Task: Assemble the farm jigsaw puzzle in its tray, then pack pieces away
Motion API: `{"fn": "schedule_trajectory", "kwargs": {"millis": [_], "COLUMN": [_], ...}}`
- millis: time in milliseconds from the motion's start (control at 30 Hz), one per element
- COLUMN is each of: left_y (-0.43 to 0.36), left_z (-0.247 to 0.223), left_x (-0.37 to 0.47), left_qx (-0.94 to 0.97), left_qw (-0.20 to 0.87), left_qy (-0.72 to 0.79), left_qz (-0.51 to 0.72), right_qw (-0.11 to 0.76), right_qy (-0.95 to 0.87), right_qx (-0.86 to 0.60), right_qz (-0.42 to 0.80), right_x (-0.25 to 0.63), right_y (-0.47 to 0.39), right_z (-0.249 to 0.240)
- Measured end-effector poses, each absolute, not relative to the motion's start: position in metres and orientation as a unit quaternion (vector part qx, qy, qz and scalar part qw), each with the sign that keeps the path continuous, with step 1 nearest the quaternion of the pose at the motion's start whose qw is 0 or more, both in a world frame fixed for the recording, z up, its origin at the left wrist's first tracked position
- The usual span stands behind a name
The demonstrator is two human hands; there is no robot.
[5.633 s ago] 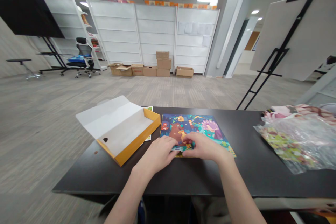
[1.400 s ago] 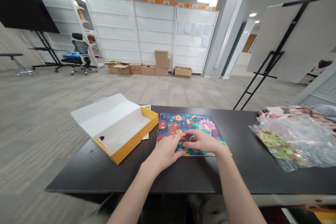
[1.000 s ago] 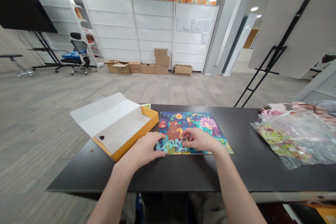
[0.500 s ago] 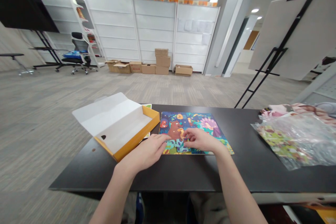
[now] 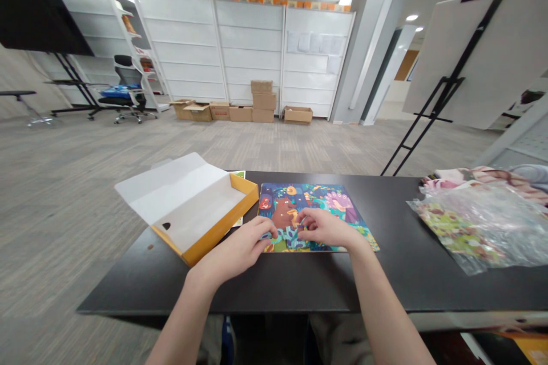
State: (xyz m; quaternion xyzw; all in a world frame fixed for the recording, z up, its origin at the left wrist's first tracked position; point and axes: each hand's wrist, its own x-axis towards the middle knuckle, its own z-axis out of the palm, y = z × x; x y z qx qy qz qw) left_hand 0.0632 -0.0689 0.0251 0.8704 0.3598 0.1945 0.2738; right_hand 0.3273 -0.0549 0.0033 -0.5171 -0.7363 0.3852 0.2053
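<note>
A colourful jigsaw puzzle (image 5: 342, 201) with a brown bear and a pink-purple peacock-like figure lies flat on the black table. My left hand (image 5: 246, 242) is at its lower left edge, fingers bent and thumb apart from them, with nothing visible between. Over the puzzle's middle, my right hand (image 5: 323, 227) has curved fingers and a gap between thumb and forefinger. Between the two hands, a pale blue, leaf-patterned puzzle piece (image 5: 294, 238) looks slightly out of line with those around it. My right fingertips are close to it; whether they touch it I cannot tell.
Left of the puzzle stands an open yellow box (image 5: 214, 231) with its white lid raised, partly over a printed sheet (image 5: 238, 174). Clear plastic bags (image 5: 483, 228) with printed contents lie at the right beside folded fabric (image 5: 483, 175). The black table's (image 5: 299, 285) front edge is near me.
My left fingers have drawn back from the bear and curled at the puzzle's lower left. My right hand has barely moved. The whole view has shifted slightly.
</note>
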Motion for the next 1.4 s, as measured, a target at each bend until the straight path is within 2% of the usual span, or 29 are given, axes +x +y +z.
{"fn": "schedule_trajectory", "kwargs": {"millis": [267, 600, 867, 967, 1133, 1200, 1300, 1400], "left_y": [-0.074, -0.070, -0.069, -0.070, -0.067, -0.066, -0.066, -0.067], "left_z": [0.016, 0.021, 0.012, 0.008, 0.000, -0.001, 0.002, 0.008], "left_x": [0.113, 0.121, 0.118, 0.121, 0.131, 0.133, 0.136, 0.137], "left_qx": [0.836, 0.807, 0.807, 0.750, 0.587, 0.558, 0.541, 0.490], "left_qw": [0.259, 0.262, 0.253, 0.339, 0.614, 0.648, 0.641, 0.646], "left_qy": [0.303, 0.306, 0.304, 0.344, 0.334, 0.334, 0.348, 0.362], "left_qz": [0.378, 0.432, 0.438, 0.453, 0.409, 0.397, 0.420, 0.460], "right_qw": [0.285, 0.380, 0.387, 0.380, 0.371, 0.363, 0.357, 0.299], "right_qy": [-0.674, -0.547, -0.560, -0.585, -0.645, -0.669, -0.690, -0.719], "right_qx": [-0.468, -0.440, -0.455, -0.466, -0.469, -0.469, -0.505, -0.563], "right_qz": [0.496, 0.602, 0.574, 0.543, 0.476, 0.447, 0.376, 0.276], "right_x": [0.321, 0.325, 0.317, 0.320, 0.322, 0.321, 0.321, 0.328], "right_y": [-0.057, -0.063, -0.062, -0.061, -0.059, -0.061, -0.070, -0.083], "right_z": [0.015, 0.029, 0.029, 0.027, 0.025, 0.026, 0.029, 0.030]}}
